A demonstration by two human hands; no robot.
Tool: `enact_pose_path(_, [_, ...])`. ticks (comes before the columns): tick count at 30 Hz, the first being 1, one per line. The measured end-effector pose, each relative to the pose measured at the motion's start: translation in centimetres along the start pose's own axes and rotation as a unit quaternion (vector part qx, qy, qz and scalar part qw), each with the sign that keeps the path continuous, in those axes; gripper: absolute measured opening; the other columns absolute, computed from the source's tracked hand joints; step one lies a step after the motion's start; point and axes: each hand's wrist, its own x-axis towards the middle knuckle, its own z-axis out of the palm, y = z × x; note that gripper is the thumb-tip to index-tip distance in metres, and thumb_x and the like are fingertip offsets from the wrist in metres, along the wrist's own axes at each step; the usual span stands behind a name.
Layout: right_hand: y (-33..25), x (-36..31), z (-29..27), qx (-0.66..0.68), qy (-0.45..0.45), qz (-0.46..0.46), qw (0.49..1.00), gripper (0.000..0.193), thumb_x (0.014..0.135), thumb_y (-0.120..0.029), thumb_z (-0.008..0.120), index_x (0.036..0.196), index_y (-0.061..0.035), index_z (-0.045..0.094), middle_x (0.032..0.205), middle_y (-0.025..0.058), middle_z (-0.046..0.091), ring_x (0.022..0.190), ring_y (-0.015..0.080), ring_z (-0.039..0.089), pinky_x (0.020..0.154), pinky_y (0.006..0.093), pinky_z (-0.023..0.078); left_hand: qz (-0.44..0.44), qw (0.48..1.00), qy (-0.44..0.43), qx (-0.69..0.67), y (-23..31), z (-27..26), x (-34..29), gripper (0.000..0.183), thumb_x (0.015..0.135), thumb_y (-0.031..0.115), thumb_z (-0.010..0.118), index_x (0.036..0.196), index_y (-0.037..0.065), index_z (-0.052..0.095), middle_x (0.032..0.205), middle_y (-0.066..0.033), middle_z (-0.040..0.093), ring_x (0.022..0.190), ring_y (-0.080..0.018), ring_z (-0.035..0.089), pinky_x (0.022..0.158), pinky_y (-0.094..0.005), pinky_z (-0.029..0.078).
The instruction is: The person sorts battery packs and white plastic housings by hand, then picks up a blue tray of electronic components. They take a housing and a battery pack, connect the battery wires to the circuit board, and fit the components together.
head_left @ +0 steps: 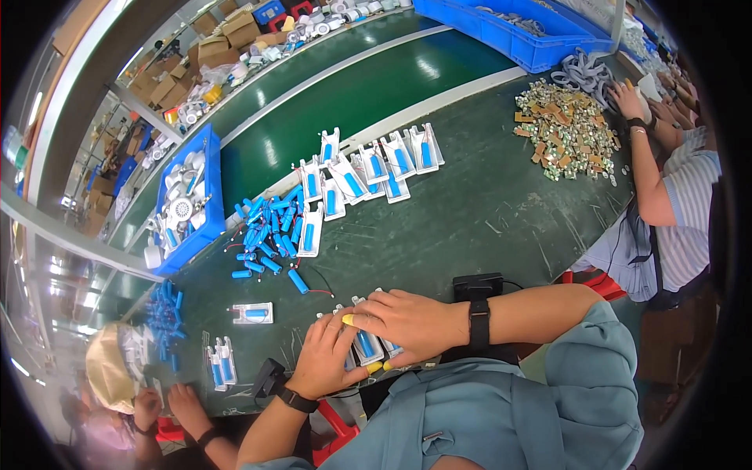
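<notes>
Teal cloth garment (486, 407) nearest. Left hand (323, 359) and right hand (419, 323), both half-curled, cover white plastic trays (370, 361) carrying blue cylinders (365, 345) on the dark-green bench (439, 227); whether either grips, cannot tell.

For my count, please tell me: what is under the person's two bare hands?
Under the left hand and right hand, white plastic trays with blue cylinders are partly visible. The hands cover the rest, hiding their number.
</notes>
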Motion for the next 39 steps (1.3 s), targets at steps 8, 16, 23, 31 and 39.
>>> enact_pose_path(8, [1.3,-0.8,-2.6,-0.026,0.035,-0.021,0.999,0.095,0.067,-0.027,0.087,0.144,-0.0004,0.039,0.138,0.0212,0.047,0.126,0.0388,0.048,0.104,0.0465,0.043,0.008,0.999,0.025,-0.045,-0.8,-0.5,2.1,0.085,0.062,0.028,0.088,0.134,0.003,0.051,0.141,-0.0209,0.048,0.124,-0.0428,0.049,0.106,-0.0509,0.043])
enact_pose_path(16, [10.3,0.2,-11.4,-0.112,0.175,0.078,0.975,0.092,0.067,-0.023,0.086,0.143,0.0,0.04,0.139,0.0238,0.045,0.128,0.043,0.048,0.107,0.0453,0.043,0.044,0.994,0.099,-0.002,-6.4,-3.6,16.0,0.085,0.068,0.029,0.085,0.139,0.0,0.049,0.143,-0.0227,0.048,0.131,-0.0432,0.047,0.111,-0.0479,0.039])
enact_pose_path(23, [16.2,2.4,-14.6,-0.041,0.127,0.172,0.976,0.084,0.069,-0.017,0.082,0.141,-0.0028,0.041,0.139,0.0207,0.045,0.126,0.0411,0.05,0.104,0.0434,0.045,0.005,0.997,0.074,0.008,-10.6,-2.6,24.5,0.08,0.07,0.028,0.077,0.14,0.001,0.048,0.145,-0.02,0.047,0.134,-0.0399,0.044,0.114,-0.0498,0.033])
enact_pose_path(31, [16.1,0.6,-13.0,-0.119,0.194,0.104,0.968,0.08,0.073,-0.017,0.08,0.141,-0.0028,0.041,0.14,0.021,0.046,0.126,0.042,0.05,0.106,0.0442,0.043,-0.004,0.991,0.104,0.082,-9.9,-3.1,20.4,0.07,0.081,0.03,0.073,0.141,0.004,0.049,0.154,-0.0185,0.041,0.145,-0.0394,0.033,0.118,-0.0557,0.023])
enact_pose_path(39, [9.9,0.6,-9.3,-0.084,0.127,0.058,0.987,0.06,0.08,-0.015,0.078,0.131,-0.0011,0.05,0.131,0.0199,0.05,0.123,0.0402,0.051,0.103,0.0454,0.043,-0.241,0.953,0.116,0.143,-19.1,-7.4,7.5,0.052,0.091,0.028,0.066,0.139,0.011,0.055,0.146,-0.0206,0.049,0.133,-0.0396,0.047,0.107,-0.0532,0.037])
